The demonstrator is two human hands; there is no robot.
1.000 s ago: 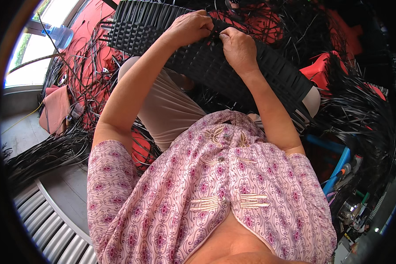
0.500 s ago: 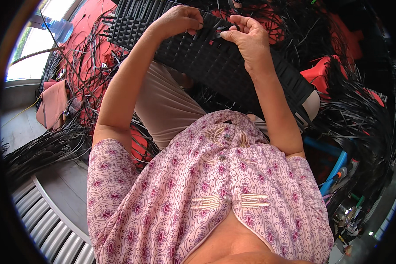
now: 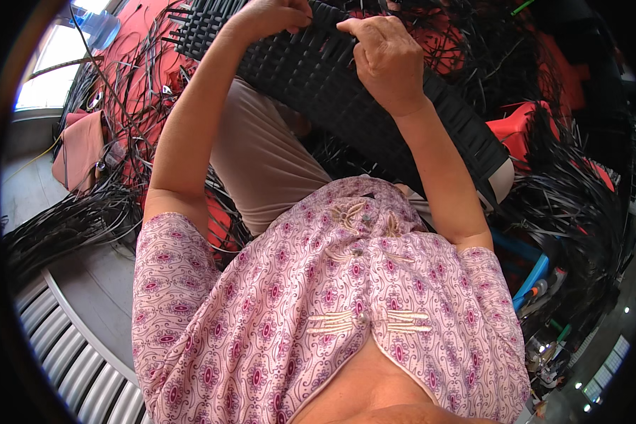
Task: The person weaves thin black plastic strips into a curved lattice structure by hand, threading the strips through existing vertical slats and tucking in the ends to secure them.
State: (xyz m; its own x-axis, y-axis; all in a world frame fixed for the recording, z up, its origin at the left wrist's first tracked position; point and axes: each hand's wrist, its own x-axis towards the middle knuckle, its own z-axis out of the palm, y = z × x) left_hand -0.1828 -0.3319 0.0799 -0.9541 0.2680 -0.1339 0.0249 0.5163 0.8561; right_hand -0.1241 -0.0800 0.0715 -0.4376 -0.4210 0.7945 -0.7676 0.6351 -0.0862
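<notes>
A black panel (image 3: 311, 81) of flat woven strips lies slanted across my lap, with loose strip ends sticking out at its upper left. At its far edge my left hand (image 3: 267, 19) is closed in a pinch on a black strip; the upper part of this hand is cut off by the frame. My right hand (image 3: 390, 62) hovers over the panel's far side, closed, the index finger reaching left and the other fingers curled. Whatever its fingers grip, if anything, is hidden. A gap separates the two hands.
Loose black strips (image 3: 569, 194) pile up on the right; another bundle (image 3: 74, 222) runs along the left. Red sheeting (image 3: 143, 46) covers the floor. Around me are a red plastic object (image 3: 514, 127), a blue crate (image 3: 534, 284), a pink cloth (image 3: 78, 159), a clear blue jug (image 3: 100, 30) and metal slats (image 3: 74, 360).
Both hands sit slightly higher in the picture. My right hand has turned over, from fingers spread upward to back of hand showing with fingers curled. My left hand keeps its pinch.
</notes>
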